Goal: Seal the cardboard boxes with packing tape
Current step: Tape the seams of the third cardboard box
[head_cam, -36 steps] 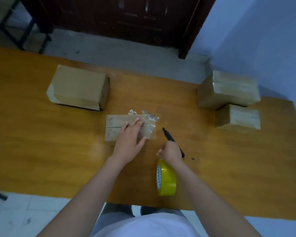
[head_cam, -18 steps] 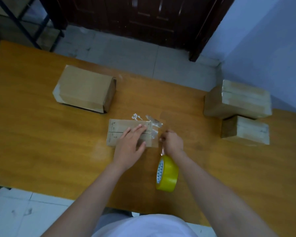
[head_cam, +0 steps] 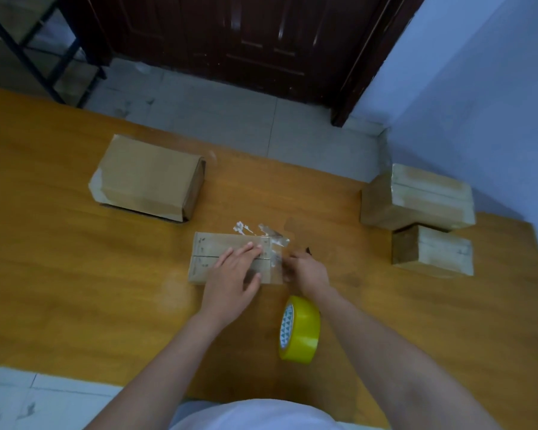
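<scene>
A small flat cardboard box (head_cam: 210,256) lies in the middle of the wooden table (head_cam: 75,290), its centre seam showing. My left hand (head_cam: 233,280) rests flat on its top, fingers spread. Crumpled clear tape (head_cam: 274,240) sticks up at the box's right end. My right hand (head_cam: 311,271) is closed at that end, touching the tape, and the tip of a black pen-like tool (head_cam: 308,250) pokes out beyond its fingers. A yellow roll of packing tape (head_cam: 300,330) stands on edge just in front of my right wrist.
A larger cardboard box (head_cam: 146,178) sits at the back left. Two taped boxes stand at the right, the bigger box (head_cam: 429,197) behind the smaller box (head_cam: 438,252). A blue wall and a dark door lie beyond the table's far edge.
My right hand, holding the black tool, has moved from near the tape roll up to the right end of the small box. My left hand has stayed on the box.
</scene>
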Demonstrator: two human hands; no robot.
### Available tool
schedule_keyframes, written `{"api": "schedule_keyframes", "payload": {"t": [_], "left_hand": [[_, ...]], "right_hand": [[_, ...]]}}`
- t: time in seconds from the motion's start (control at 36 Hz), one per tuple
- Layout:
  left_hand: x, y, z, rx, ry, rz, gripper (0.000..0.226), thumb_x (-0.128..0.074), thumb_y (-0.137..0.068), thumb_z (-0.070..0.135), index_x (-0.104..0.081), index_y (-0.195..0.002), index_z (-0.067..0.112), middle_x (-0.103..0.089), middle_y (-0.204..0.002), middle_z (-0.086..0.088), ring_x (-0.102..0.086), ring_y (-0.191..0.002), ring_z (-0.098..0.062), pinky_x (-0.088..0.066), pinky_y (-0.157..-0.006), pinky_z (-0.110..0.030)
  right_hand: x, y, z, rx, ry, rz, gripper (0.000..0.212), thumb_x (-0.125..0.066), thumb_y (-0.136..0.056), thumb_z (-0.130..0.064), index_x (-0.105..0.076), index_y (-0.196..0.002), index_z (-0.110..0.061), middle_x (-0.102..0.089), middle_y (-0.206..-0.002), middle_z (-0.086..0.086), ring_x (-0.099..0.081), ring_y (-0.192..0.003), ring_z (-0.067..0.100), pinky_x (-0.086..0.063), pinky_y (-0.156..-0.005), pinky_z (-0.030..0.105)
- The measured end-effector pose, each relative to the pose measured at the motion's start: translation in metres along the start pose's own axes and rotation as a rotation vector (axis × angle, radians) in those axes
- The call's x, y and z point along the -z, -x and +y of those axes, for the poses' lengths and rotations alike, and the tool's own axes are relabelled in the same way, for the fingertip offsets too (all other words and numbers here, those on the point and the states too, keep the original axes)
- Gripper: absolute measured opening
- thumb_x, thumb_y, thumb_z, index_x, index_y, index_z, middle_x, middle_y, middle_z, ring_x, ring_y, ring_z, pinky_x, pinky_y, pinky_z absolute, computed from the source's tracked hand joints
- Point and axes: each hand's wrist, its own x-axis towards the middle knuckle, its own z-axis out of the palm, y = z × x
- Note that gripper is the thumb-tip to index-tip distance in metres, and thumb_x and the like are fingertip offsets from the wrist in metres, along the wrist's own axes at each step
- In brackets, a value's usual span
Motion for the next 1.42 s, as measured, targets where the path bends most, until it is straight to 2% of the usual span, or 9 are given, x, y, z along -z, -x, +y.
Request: {"api": "schedule_keyframes", "payload": {"t": [0.19,0.33,0.47,0.56,0.67,1.06,1.19,1.31,1.42], "left_hand": [[0.003,0.0,-0.001,-0.013,0.007,-0.025,0.053,-0.042,-0.091,0.038,-0.046,-0.141,0.02,-0.048,-0.143,0.002,-0.028,-0.131,0.005,0.005,-0.112,-0.009],[0.004,0.0,-0.001,-0.029,-0.001,-0.036,0.052,-0.054,-0.095,0.028,-0.038,-0.144,0.024,-0.039,-0.149,0.006,-0.02,-0.13,0.008,0.01,-0.11,-0.008],[0.003,-0.001,-0.001,-0.02,0.002,-0.032,0.052,-0.053,-0.096,0.028,-0.037,-0.145,0.025,-0.038,-0.149,0.008,-0.027,-0.138,0.0,0.004,-0.113,-0.016],[0.002,-0.001,-0.001,-0.027,-0.001,-0.029,0.05,-0.051,-0.093,0.029,-0.042,-0.142,0.022,-0.045,-0.146,0.004,-0.033,-0.137,-0.005,-0.002,-0.115,-0.018],[0.004,-0.002,0.0,-0.028,0.002,-0.048,0.053,-0.047,-0.085,0.028,-0.05,-0.137,0.017,-0.052,-0.139,0.001,-0.039,-0.134,-0.008,-0.004,-0.113,-0.017],[0.008,-0.002,0.0,-0.068,-0.013,-0.042,0.05,-0.054,-0.093,0.02,-0.043,-0.142,0.016,-0.047,-0.144,0.001,-0.033,-0.139,-0.009,-0.002,-0.112,-0.018],[0.008,-0.002,-0.001,-0.084,-0.035,-0.053,0.051,-0.049,-0.096,0.025,-0.036,-0.145,0.019,-0.042,-0.148,0.004,-0.028,-0.14,-0.006,0.002,-0.111,-0.018],[0.009,-0.002,-0.002,-0.089,-0.049,-0.072,0.051,-0.047,-0.097,0.027,-0.034,-0.146,0.02,-0.039,-0.15,0.003,-0.025,-0.141,-0.006,0.003,-0.111,-0.018],[0.009,-0.003,-0.003,-0.091,-0.047,-0.073,0.051,-0.047,-0.097,0.025,-0.034,-0.146,0.018,-0.039,-0.15,0.001,-0.026,-0.142,-0.008,0.002,-0.111,-0.019]], "right_hand": [[0.003,-0.011,0.0,-0.165,0.062,0.055,0.082,-0.074,-0.074,-0.023,-0.029,-0.143,-0.017,-0.039,-0.129,0.008,-0.049,-0.113,0.03,-0.048,-0.079,0.038],[0.011,-0.006,-0.007,-0.353,-0.254,0.314,0.028,-0.05,-0.097,-0.026,-0.052,-0.118,-0.007,-0.047,-0.12,0.01,-0.054,-0.104,0.031,-0.047,-0.079,0.039],[0.04,0.022,-0.029,-0.237,-0.604,0.66,0.015,-0.05,-0.091,-0.008,-0.065,-0.091,-0.009,-0.049,-0.093,0.0,-0.054,-0.087,0.02,-0.034,-0.067,0.026],[0.037,0.037,-0.048,-0.13,-0.505,0.529,0.019,-0.051,-0.086,-0.007,-0.069,-0.085,-0.009,-0.056,-0.089,0.001,-0.054,-0.09,0.021,-0.04,-0.074,0.03],[0.021,0.042,-0.061,-0.123,-0.367,0.391,0.028,-0.045,-0.092,-0.015,-0.069,-0.107,-0.014,-0.063,-0.106,0.001,-0.053,-0.107,0.019,-0.042,-0.092,0.037],[0.039,0.031,-0.065,-0.044,0.015,0.17,0.036,-0.037,-0.096,-0.019,-0.052,-0.129,-0.015,-0.054,-0.129,0.006,-0.046,-0.121,0.027,-0.037,-0.093,0.039],[0.058,0.024,-0.06,-0.199,-0.002,0.351,0.034,-0.047,-0.092,-0.02,-0.053,-0.124,-0.011,-0.051,-0.124,0.008,-0.045,-0.118,0.028,-0.037,-0.092,0.038],[0.068,0.013,-0.062,-0.089,0.154,0.251,0.053,-0.058,-0.089,-0.029,-0.041,-0.139,-0.023,-0.039,-0.139,0.003,-0.032,-0.129,0.026,-0.028,-0.103,0.042],[0.073,0.0,-0.069,0.057,0.372,0.151,0.041,-0.057,-0.09,-0.027,-0.052,-0.131,-0.025,-0.041,-0.139,0.001,-0.03,-0.13,0.026,-0.018,-0.109,0.05]]}}
